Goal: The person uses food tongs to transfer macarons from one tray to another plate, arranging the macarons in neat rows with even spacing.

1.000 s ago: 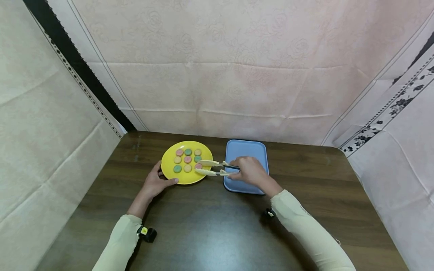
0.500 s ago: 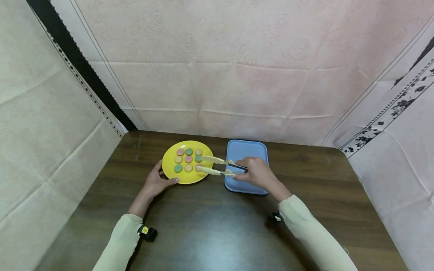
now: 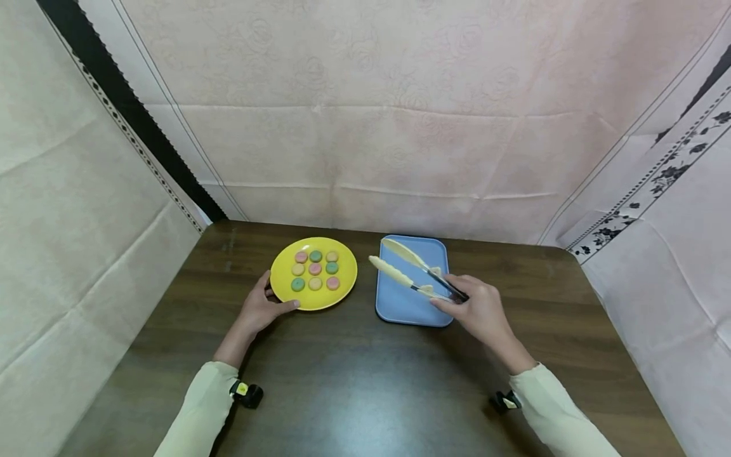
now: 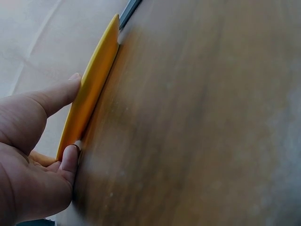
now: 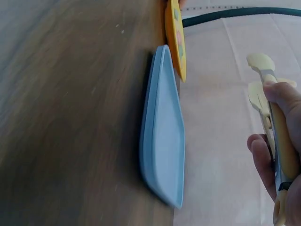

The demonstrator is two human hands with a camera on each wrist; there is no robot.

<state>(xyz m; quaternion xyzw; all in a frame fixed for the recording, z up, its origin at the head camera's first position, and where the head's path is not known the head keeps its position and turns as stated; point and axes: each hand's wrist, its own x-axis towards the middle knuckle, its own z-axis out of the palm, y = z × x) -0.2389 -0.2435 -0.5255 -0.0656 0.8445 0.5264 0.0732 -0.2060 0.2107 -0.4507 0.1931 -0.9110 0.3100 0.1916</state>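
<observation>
A yellow plate (image 3: 347, 271) on the left bears small round pastel pieces (image 3: 315, 269) that look like macarons, in rows of pink, green and cream. My left hand (image 3: 261, 312) grips its near-left rim, thumb at the upper edge and fingers curled at the underside in the left wrist view, where the plate (image 4: 91, 92) appears edge-on. Tongs (image 3: 407, 252) with cream tips are held in my right hand (image 3: 481, 311) above a blue tray (image 3: 394, 310). Their arms are spread, with nothing between the tips. Fingers and thumb wrap the tongs (image 5: 285, 141) in the right wrist view.
The plate and tray stand side by side on a dark wooden table (image 3: 342, 381), a narrow gap between them. A pale cloth backdrop (image 3: 365, 127) rises behind the table's far edge. Small black cameras (image 3: 248, 395) sit on both wrists.
My right hand has drawn the tongs back to the right, from over the plate's right side to above the tray, tips now pointing up-left. The left hand stays at the plate.
</observation>
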